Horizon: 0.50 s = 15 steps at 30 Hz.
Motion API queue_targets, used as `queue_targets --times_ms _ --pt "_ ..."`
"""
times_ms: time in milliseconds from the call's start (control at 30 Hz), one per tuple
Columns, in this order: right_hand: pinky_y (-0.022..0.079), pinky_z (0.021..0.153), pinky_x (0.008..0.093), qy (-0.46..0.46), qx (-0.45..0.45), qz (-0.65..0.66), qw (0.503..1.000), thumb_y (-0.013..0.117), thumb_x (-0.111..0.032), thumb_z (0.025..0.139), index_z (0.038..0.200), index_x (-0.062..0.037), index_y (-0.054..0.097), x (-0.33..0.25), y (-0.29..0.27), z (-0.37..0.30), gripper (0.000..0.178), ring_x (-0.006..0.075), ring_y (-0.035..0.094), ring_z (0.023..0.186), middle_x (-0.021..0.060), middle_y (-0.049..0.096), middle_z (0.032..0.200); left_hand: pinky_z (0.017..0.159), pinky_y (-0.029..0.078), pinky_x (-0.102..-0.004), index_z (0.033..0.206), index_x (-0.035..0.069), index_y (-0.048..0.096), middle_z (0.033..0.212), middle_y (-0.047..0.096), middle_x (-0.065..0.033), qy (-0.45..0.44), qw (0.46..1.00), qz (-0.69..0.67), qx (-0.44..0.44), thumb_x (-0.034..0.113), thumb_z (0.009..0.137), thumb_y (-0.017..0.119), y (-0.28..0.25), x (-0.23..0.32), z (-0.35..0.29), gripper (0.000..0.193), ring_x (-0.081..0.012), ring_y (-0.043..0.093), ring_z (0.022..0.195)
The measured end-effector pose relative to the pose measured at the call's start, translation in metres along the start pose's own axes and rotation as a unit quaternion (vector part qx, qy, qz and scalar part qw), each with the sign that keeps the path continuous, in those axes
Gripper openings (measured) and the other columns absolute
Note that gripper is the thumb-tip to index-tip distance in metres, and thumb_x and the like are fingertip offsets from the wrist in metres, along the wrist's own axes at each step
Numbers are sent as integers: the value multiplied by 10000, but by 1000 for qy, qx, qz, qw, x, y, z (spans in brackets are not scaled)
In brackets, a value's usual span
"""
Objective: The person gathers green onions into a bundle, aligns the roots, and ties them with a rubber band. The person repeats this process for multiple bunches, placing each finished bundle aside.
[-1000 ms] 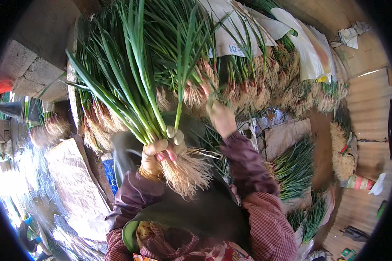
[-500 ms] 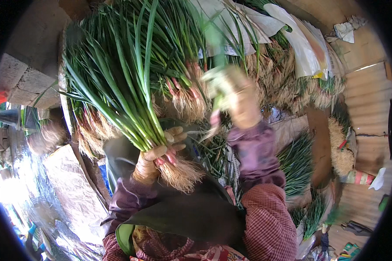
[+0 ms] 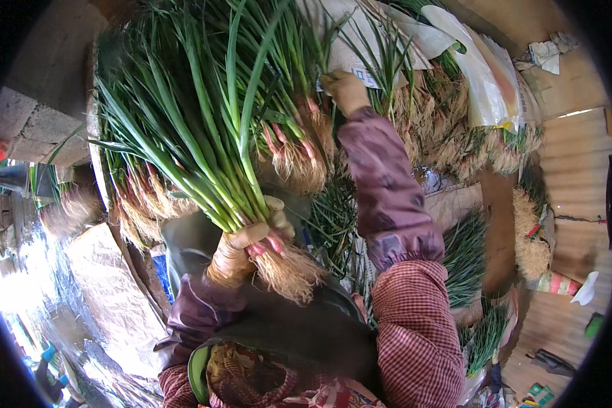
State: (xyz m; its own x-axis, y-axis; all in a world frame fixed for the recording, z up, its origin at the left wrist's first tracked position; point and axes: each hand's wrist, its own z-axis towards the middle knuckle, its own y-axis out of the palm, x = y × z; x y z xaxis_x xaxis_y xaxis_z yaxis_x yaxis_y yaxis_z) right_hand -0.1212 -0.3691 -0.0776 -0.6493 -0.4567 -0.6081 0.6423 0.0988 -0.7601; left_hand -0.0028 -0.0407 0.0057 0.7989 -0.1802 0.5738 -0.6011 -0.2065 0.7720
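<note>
My left hand (image 3: 241, 250), in a tan glove, is closed around a bunch of spring onions (image 3: 217, 183) just above their pinkish bulbs. Pale stringy roots (image 3: 289, 272) hang toward me, and the long green leaves fan away to the far left. Stretched forward, my gloved right hand (image 3: 347, 92) has curled fingers at the edge of the spring onion pile (image 3: 279, 146), beside a white sack (image 3: 350, 51). What those fingers hold, if anything, is hidden.
More rooted bunches (image 3: 425, 115) lie at the far right, partly under plastic sheeting (image 3: 486, 88). Green leaves (image 3: 462, 251) stand right of my arm. A flattened sack (image 3: 115, 292) lies at left, concrete blocks (image 3: 37, 126) beyond. Dark cloth (image 3: 299, 340) covers my lap.
My right hand has moved away from me to the pile; half a second ago it was blurred, nearer, with a spring onion in it. The left-hand bunch has barely shifted.
</note>
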Motion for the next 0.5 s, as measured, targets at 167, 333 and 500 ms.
queue_targets --times_ms 167,333,500 --pt "479 613 295 -11 -136 243 961 620 -339 810 838 -65 610 -97 -55 -116 276 133 559 644 47 606 753 606 473 -215 1097 15 520 1067 591 -136 -66 986 147 38 159 786 612 -6 -1 15 355 -147 609 681" --pt "435 470 265 -178 42 142 973 620 -41 775 745 -31 572 -112 -6 -165 57 108 501 502 42 533 589 545 450 -243 986 32 552 869 608 -131 19 995 55 84 108 761 596 -4 -17 15 242 -158 583 658" --pt "411 516 281 89 -144 256 952 548 -170 866 818 -23 587 -50 -21 -159 160 142 512 557 32 550 665 675 415 -301 974 77 534 937 488 -90 55 989 -118 -72 185 721 638 14 7 -10 294 -166 486 704"
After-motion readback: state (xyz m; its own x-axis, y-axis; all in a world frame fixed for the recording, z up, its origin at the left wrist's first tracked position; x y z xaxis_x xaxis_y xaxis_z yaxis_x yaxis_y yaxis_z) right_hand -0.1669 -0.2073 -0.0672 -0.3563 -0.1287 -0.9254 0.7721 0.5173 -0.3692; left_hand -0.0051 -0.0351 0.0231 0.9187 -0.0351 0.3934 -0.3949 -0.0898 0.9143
